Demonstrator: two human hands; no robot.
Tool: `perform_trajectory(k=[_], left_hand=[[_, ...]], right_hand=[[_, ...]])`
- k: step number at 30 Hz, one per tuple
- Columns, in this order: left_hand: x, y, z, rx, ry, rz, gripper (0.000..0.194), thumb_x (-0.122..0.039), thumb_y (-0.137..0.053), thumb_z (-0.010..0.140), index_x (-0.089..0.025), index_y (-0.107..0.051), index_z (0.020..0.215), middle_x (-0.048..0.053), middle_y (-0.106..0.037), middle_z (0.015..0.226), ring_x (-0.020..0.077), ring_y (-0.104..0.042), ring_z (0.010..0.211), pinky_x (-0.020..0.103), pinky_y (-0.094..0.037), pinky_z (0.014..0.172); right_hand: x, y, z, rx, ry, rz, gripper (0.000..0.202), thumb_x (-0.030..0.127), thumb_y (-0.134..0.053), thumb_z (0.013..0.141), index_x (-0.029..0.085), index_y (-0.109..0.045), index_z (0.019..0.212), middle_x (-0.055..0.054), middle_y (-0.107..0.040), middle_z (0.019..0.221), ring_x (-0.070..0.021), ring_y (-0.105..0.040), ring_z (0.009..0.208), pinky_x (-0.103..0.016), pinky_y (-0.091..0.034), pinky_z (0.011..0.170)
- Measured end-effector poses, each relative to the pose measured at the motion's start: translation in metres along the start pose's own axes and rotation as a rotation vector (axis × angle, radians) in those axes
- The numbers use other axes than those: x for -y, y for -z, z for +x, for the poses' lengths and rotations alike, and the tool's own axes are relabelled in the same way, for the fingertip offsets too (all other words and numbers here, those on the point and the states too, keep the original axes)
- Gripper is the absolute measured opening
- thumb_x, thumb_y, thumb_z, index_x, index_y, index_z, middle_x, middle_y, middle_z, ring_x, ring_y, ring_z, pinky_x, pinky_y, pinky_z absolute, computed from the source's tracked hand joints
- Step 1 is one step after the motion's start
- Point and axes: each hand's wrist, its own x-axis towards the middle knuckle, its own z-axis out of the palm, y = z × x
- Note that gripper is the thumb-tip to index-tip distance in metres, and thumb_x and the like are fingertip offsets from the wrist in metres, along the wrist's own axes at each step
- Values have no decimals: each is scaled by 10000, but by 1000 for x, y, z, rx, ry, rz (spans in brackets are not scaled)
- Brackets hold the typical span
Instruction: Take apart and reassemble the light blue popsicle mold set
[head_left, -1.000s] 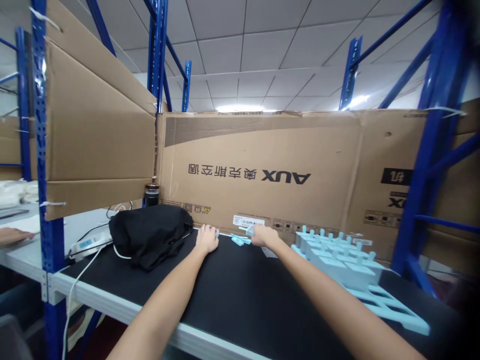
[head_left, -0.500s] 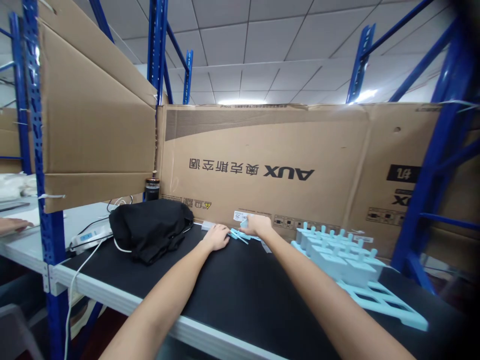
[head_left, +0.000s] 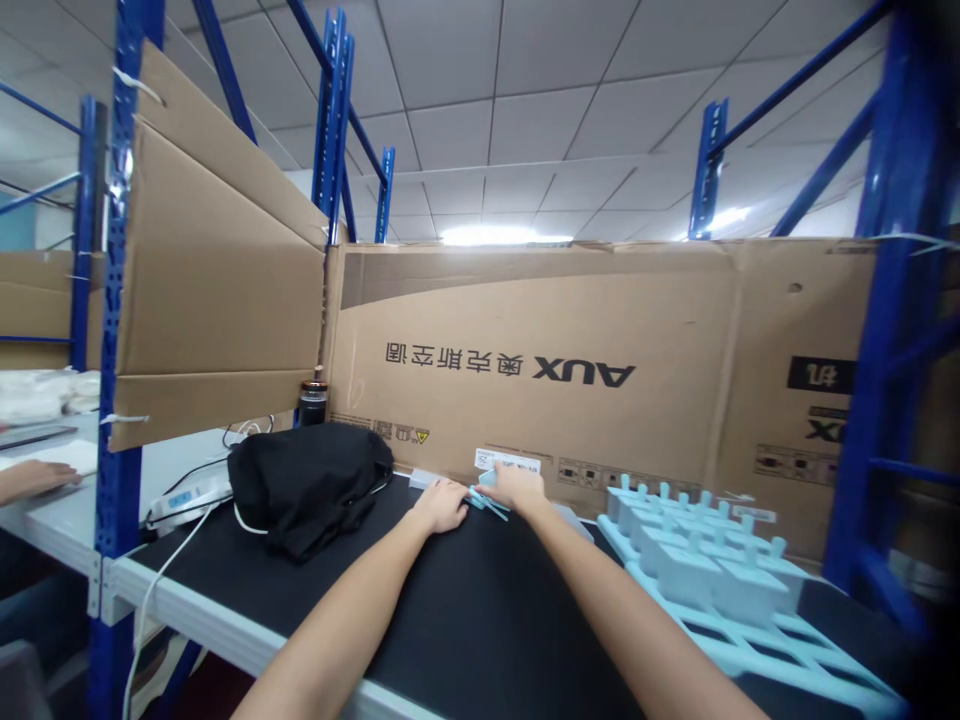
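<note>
Several thin light blue plastic sticks [head_left: 491, 507] lie on the black tabletop between my two hands, by the cardboard. My left hand [head_left: 444, 504] rests palm down at their left end, its fingers curled; what lies under the fingertips is hidden. At the right, my right hand [head_left: 516, 488] is closed, with a light blue plastic piece showing at its thumb and index finger. A clear, pale object [head_left: 424, 480] lies behind my left hand. To the right, light blue ice-pop moulds [head_left: 694, 565] with upright sticks stand on a slotted light blue rack [head_left: 825, 655].
A black cloth bundle [head_left: 307, 485] lies left of my left arm, beside a white power strip [head_left: 191, 495] and a dark jar [head_left: 313, 400]. Cardboard [head_left: 600, 300] walls the back. Blue posts [head_left: 120, 300] stand at the sides. Another person's hand [head_left: 41, 480] rests at far left.
The camera view has shifted, so the scene sits lower in the picture. My right hand has drawn slightly closer to my left, and the sticks between them look more gathered.
</note>
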Motion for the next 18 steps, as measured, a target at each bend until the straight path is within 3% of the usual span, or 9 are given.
perform_trajectory(k=[5, 9, 13, 18], left_hand=[[-3, 4, 0, -2, 6, 28, 236, -277, -468, 867, -189, -589, 1050, 82, -599, 1072, 235, -538, 1053, 363, -402, 954], [-4, 3, 3, 13, 31, 25, 220, -264, -480, 853, -194, -595, 1027, 81, -577, 1047, 239, -546, 1023, 346, -445, 903], [-6, -2, 6, 24, 44, -15, 227, -190, -469, 839, -216, -584, 1033, 68, -556, 1061, 204, -586, 945, 314, -484, 836], [-7, -4, 8, -76, 37, -229, 187, -195, -526, 801, -213, -587, 977, 62, -552, 1041, 203, -585, 947, 321, -479, 861]], right_hand=[[-7, -13, 11, 90, 70, 81, 704, 690, -540, 686, 197, -548, 1188, -163, -606, 1186, -326, -563, 1097, -413, -431, 860], [-10, -22, 13, 140, 120, 116, 600, 591, -601, 670, 196, -585, 1122, -151, -606, 1181, -311, -576, 1084, -381, -439, 842], [-13, -28, 10, 134, 109, 138, 466, 431, -605, 682, 191, -590, 1081, -148, -616, 1143, -307, -590, 1053, -375, -445, 807], [-17, -32, 9, 96, 83, 187, 416, 320, -589, 686, 213, -569, 1087, -122, -618, 1127, -279, -597, 1030, -341, -440, 768]])
